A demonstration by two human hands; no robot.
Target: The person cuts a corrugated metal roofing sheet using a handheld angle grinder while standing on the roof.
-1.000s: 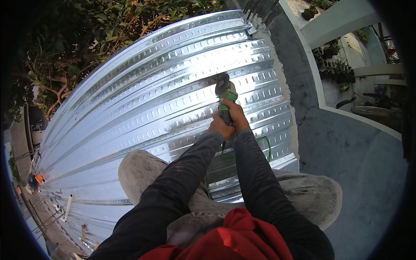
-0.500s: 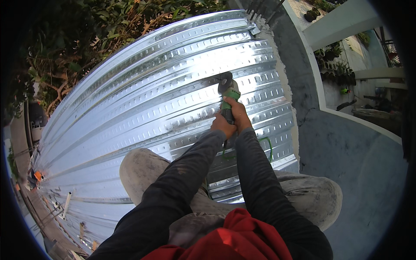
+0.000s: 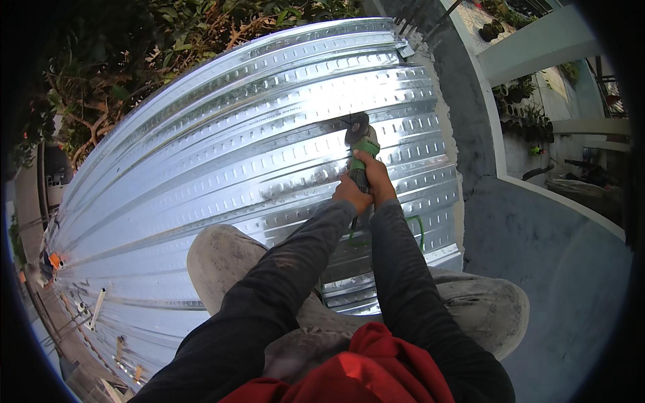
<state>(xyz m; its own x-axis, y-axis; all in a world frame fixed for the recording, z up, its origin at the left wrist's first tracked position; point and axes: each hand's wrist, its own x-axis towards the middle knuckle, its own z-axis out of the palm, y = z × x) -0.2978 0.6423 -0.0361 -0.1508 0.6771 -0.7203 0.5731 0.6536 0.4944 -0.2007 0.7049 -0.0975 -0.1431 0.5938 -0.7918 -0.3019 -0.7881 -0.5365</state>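
Observation:
Both hands are closed around a green and black angle grinder [image 3: 365, 145]. My left hand [image 3: 351, 194] wraps its rear handle, and my right hand [image 3: 376, 176] grips the body just ahead of that. The dark disc end of the grinder points away from me, close over the ribbed, shiny metal decking sheet [image 3: 222, 181]. Whether the disc touches the metal I cannot tell. A green cord [image 3: 420, 232] curls over the decking beside my right forearm. I crouch on the sheets with my knees apart.
A rough concrete edge [image 3: 451, 158] with rebar [image 3: 408, 19] at its far end borders the decking on the right. Beyond it stands a grey wall [image 3: 537, 248]. Leafy branches [image 3: 195, 33] hang over the far left. Scraps and an orange object [image 3: 55, 260] lie at the left end.
The grinder and both hands have shifted slightly to the right in the picture. The far surroundings have shifted a little too, as the view turned. Both hands keep their grip.

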